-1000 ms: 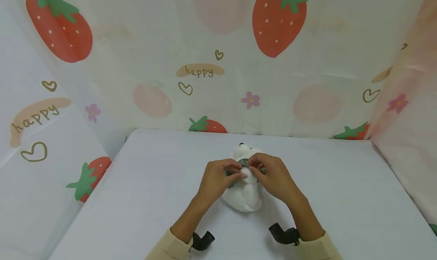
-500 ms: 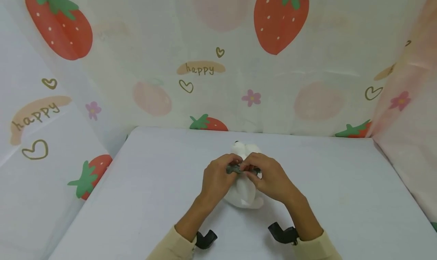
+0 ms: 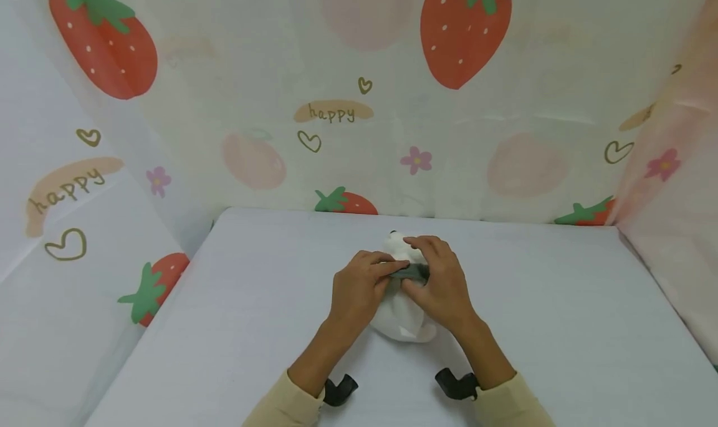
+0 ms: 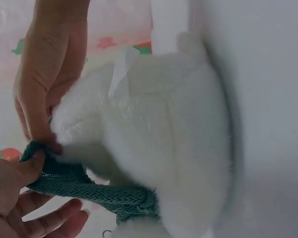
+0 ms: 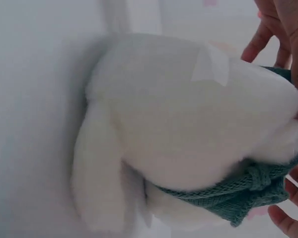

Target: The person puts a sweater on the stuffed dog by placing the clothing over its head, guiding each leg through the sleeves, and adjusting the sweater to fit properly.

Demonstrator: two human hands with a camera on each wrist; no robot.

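Head view: a white plush toy (image 3: 401, 311) lies on the pale surface (image 3: 224, 327) near its middle, head toward the strawberry-print backdrop (image 3: 359, 103). A green knitted scarf (image 3: 412, 271) encircles the toy's neck. The left hand (image 3: 356, 290) pinches the scarf between curled thumb and fingers at the toy's left side; the left wrist view shows the thumb pressed on the knit band. The right hand (image 3: 440, 283) has its fingers curled over the scarf and the toy's head, gripping the band from the other side. Compared with the frame one second earlier, both hands have closed in together, the right hand has slid forward over the head, and less of the scarf shows between them.
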